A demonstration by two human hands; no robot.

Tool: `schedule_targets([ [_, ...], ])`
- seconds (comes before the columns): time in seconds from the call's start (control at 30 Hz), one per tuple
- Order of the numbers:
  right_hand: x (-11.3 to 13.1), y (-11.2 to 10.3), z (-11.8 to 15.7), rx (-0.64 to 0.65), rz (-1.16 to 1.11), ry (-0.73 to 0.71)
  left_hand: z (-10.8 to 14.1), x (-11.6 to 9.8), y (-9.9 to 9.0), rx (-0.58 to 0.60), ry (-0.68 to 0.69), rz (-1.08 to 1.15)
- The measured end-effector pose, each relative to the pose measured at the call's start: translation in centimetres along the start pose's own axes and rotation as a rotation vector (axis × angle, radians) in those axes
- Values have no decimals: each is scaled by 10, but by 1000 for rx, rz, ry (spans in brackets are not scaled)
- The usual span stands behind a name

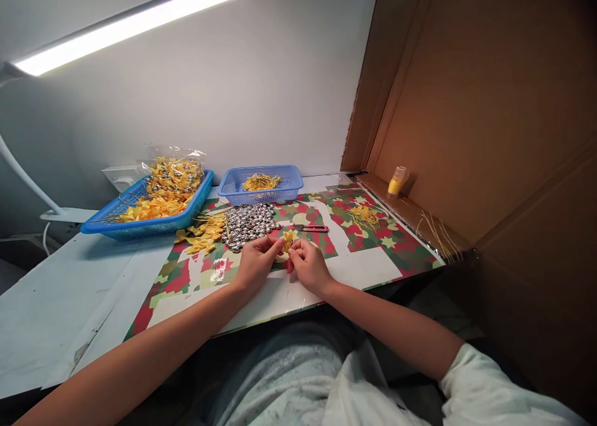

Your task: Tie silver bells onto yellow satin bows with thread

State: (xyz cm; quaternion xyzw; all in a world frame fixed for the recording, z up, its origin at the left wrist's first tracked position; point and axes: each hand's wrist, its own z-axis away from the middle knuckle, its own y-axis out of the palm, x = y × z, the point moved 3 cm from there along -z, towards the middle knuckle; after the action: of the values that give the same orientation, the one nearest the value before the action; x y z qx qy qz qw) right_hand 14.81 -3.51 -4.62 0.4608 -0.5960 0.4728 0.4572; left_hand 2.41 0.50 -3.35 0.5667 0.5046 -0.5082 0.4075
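Observation:
Near the table's front edge, a small yellow ribbon bow (288, 239) is pinched between my two hands. My left hand (259, 261) grips it from the left with thumb and forefinger. From the right, my right hand (310, 265) holds it with closed fingertips, which hide part of it. Just beyond my left hand lies a pile of shiny silver bells (249, 224). Loose yellow ribbon bows (201, 234) are heaped left of the bells. A pair of thread snips (310, 228) rests behind my right hand.
A blue basket (140, 227) at the left holds yellow bows and a clear bag; a smaller blue basket (261, 197) stands at the back. Yellow thread scraps (364, 216) lie right. A small yellow bottle (396, 182) stands by the cardboard wall (489, 102). A lamp (135, 25) hangs above.

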Motion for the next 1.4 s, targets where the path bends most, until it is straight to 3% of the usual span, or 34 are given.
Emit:
schedule_targets([
  [0.47, -7, 0, -4, -52, -11, -14, 4, 1, 3, 54, 39, -53],
  [0.73, -3, 0, -2, -24, -92, -9, 1, 1, -3, 44, -67, 122],
  [0.83, -3, 0, -1, -25, -142, -8, 1, 2, -4, 110, -129, 123],
  [0.97, -4, 1, -1, -21, -207, -14, 4, -3, -2, 201, -65, 24],
  [1.17, -4, -3, 0, -49, -76, -126, 5, -6, -2, 162, 5, 20],
  [1.4, -1, -7, 1, -96, -9, -119, 10, -10, 0, 160, -1, 84],
])
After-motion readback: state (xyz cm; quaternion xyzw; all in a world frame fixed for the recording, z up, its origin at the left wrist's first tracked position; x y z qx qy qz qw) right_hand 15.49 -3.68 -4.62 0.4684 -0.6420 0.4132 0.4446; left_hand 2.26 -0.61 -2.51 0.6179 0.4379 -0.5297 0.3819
